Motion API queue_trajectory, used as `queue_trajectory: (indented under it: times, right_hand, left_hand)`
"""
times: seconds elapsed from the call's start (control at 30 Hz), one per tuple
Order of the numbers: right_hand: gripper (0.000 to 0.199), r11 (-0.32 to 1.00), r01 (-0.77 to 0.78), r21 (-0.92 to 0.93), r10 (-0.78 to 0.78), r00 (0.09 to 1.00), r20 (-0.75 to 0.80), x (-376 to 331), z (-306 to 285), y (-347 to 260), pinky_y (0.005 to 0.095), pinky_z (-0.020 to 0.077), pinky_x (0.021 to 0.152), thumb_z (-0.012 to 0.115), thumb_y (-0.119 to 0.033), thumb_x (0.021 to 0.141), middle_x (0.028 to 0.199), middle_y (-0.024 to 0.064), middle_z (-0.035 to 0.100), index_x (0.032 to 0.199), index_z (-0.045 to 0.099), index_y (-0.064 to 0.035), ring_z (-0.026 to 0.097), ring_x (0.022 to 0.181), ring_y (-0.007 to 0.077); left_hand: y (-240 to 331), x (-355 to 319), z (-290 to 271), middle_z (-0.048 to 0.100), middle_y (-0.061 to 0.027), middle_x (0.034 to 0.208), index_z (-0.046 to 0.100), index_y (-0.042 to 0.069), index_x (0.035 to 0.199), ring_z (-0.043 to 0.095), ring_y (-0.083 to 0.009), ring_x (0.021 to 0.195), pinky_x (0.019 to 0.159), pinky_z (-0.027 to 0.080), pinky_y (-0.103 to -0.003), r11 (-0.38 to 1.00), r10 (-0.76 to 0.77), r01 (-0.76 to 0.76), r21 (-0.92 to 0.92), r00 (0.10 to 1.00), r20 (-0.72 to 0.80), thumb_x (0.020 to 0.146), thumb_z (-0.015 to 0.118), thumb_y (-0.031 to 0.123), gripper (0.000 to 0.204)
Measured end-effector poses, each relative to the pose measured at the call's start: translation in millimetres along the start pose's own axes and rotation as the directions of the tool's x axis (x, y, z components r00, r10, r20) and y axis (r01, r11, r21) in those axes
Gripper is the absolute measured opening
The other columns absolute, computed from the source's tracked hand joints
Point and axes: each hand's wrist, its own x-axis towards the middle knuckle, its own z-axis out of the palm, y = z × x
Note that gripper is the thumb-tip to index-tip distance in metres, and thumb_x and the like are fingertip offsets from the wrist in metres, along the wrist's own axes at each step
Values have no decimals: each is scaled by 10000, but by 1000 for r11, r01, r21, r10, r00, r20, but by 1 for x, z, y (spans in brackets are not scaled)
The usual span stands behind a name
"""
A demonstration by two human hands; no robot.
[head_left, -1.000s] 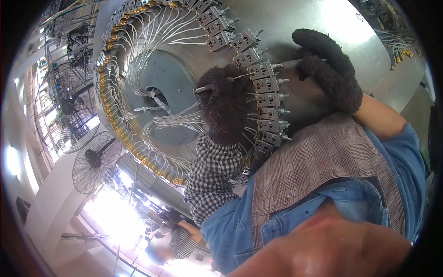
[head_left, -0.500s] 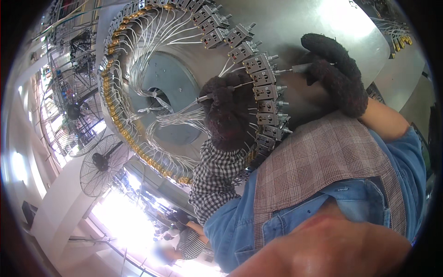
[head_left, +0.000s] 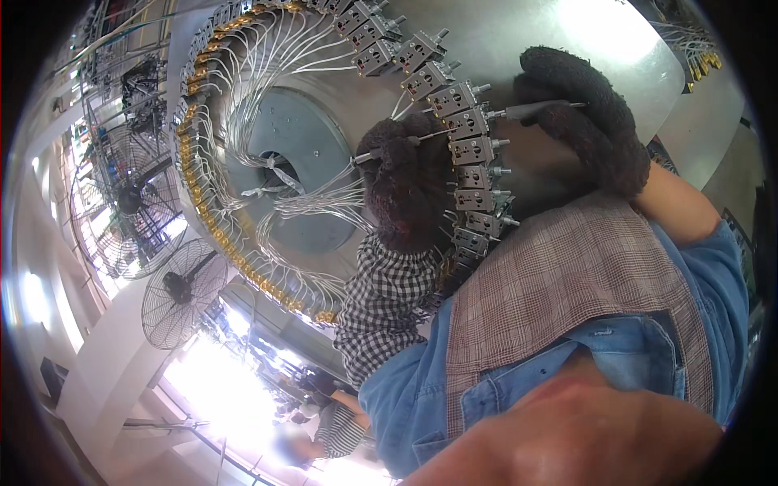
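My left hand [head_left: 401,182], in a dark knitted glove, is closed inside a ring of metal blocks. It grips a thin metal rod [head_left: 369,155] that reaches to one of the blocks [head_left: 468,125]. White wires [head_left: 324,202] run beneath and beside this hand. Outside the ring, my right hand [head_left: 592,121], gloved likewise, is closed around a slim grey-handled tool [head_left: 519,111]. The tool's left end is close to the blocks' outer studs; whether it touches one I cannot tell. A thin metal shaft shows at its other end.
The ring stands on a shiny metal table [head_left: 486,36], around a grey round hub [head_left: 312,134] where wire bundles meet. Gold-coloured connectors [head_left: 188,154] line its far left side. More wires with yellow ends [head_left: 705,65] lie at far right. A fan [head_left: 174,287] and another person [head_left: 340,429] are at left.
Both gloved hands and the near blocks sit slightly farther up in the picture. The grey-handled tool has moved left, closer to the blocks. Both hands keep their grip.
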Motion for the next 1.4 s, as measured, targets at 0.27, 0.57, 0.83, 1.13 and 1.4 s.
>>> queue_trajectory:
  times: [0.27, 0.57, 0.83, 1.13, 1.4]
  right_hand:
    - [336, 963, -129, -236, 121, 992, -46, 4, 0, -8, 295, 486, 842, 513, -145, 924, 1182, 107, 564, 1238, 501, -23, 583, 994, 180]
    - [344, 967, -190, -171, 177, 980, -89, 9, 0, -9, 265, 499, 746, 540, -162, 914, 1040, 91, 610, 1227, 508, -23, 606, 864, 149]
    - [319, 931, -355, -82, 346, 932, -102, 11, -1, -16, 219, 447, 522, 528, -254, 927, 800, 59, 602, 1159, 569, -38, 562, 609, 97]
    - [319, 940, -333, -81, 320, 938, -135, 9, 2, -19, 224, 432, 513, 528, -241, 922, 753, 43, 584, 1169, 564, -43, 531, 590, 88]
    - [312, 951, -157, -266, 140, 987, -81, 8, 0, -21, 232, 449, 609, 531, -158, 913, 853, 44, 610, 1212, 541, -69, 528, 690, 93]
  left_hand:
    - [0, 4, 5, 585, -124, 1024, 523, 2, 1017, 583, -234, 986, 901, 500, -341, 999, -30, 30, 13, 999, 16, 897, 566, 145, 192]
    - [-6, 3, -3, 571, -141, 1037, 507, 6, 1053, 565, -254, 1025, 906, 505, -360, 998, 60, -60, 19, 998, -12, 884, 580, 127, 221]
    - [-10, 2, -7, 577, -135, 1055, 517, 34, 1082, 535, -272, 1063, 962, 450, -408, 991, 108, -111, 78, 993, 35, 860, 607, 135, 260]
    - [-11, 3, -7, 576, -147, 1020, 532, 81, 1075, 596, -277, 897, 727, 543, -383, 994, 77, -68, 89, 992, -101, 860, 616, 200, 259]
    - [-5, 4, -4, 572, -129, 1020, 507, 12, 1045, 577, -257, 987, 887, 507, -377, 995, 35, -31, 95, 998, -47, 906, 547, 165, 211]
